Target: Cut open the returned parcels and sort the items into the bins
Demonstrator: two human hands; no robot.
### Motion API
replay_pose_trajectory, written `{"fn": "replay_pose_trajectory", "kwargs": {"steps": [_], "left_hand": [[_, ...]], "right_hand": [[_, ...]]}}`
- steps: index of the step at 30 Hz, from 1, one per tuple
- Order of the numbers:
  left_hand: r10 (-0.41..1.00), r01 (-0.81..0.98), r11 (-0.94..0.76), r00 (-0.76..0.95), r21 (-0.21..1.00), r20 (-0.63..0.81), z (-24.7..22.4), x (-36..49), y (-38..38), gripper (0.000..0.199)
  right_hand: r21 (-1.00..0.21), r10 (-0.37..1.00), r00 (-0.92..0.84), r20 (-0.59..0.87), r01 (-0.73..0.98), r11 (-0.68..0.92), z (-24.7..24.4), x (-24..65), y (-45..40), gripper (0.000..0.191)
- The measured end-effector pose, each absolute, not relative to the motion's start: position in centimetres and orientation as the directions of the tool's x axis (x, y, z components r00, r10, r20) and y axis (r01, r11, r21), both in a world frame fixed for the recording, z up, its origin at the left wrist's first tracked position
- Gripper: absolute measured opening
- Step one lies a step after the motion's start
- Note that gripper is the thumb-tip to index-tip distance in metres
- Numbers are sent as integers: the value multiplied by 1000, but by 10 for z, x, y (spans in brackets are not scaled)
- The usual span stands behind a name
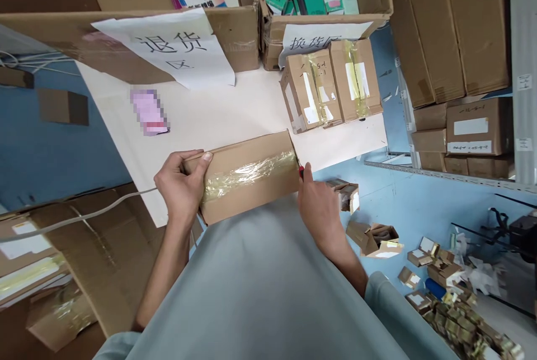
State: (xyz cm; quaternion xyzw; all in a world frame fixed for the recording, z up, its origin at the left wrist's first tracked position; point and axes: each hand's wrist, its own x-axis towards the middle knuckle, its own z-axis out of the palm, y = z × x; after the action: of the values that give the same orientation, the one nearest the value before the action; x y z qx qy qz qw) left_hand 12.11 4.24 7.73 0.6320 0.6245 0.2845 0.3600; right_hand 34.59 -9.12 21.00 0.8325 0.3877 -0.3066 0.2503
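- Garment, grey-green cloth (268, 293): nearest; covers whatever lies beneath it.
- Right hand (319, 203): index finger extended along a small red-and-black tool (301, 171); remaining fingers curled, grip partly hidden. Tool tip indistinct.
- Left hand (180, 181): thumb and fingers pinching the carton's left end; fingertips concealed.
- Long brown cardboard carton (247, 195): between both hands, at the white table's (230, 111) near edge; support underneath unconfirmed. Clear yellowish tape (251, 171) spans its top.
- Advised: brace the carton firmly, keep tool strokes shallow and directed away from the left fingers.
- Purple rectangular object (149, 108): pixelated, unidentifiable.
- Large brown cardboard boxes (247, 52): cut off above.
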Motion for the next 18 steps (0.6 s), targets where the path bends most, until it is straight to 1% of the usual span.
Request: {"fn": "replay_pose_trajectory", "kwargs": {"steps": [6, 10, 13, 18], "left_hand": [[996, 583, 54, 26, 811, -85, 81, 126, 45, 37], [994, 576, 67, 29, 815, -102, 77, 123, 42, 38], [995, 565, 58, 36, 823, -95, 74, 121, 34, 37], [996, 572, 74, 1, 817, -91, 78, 123, 33, 40]], "right_hand": [[132, 538, 484, -691, 815, -564, 211, 351, -89, 62], [161, 474, 472, -743, 814, -557, 220, 347, -100, 65], [171, 474, 483, -736, 811, -559, 217, 346, -100, 63], [116, 509, 463, -725, 811, -573, 217, 351, -96, 62]]}}
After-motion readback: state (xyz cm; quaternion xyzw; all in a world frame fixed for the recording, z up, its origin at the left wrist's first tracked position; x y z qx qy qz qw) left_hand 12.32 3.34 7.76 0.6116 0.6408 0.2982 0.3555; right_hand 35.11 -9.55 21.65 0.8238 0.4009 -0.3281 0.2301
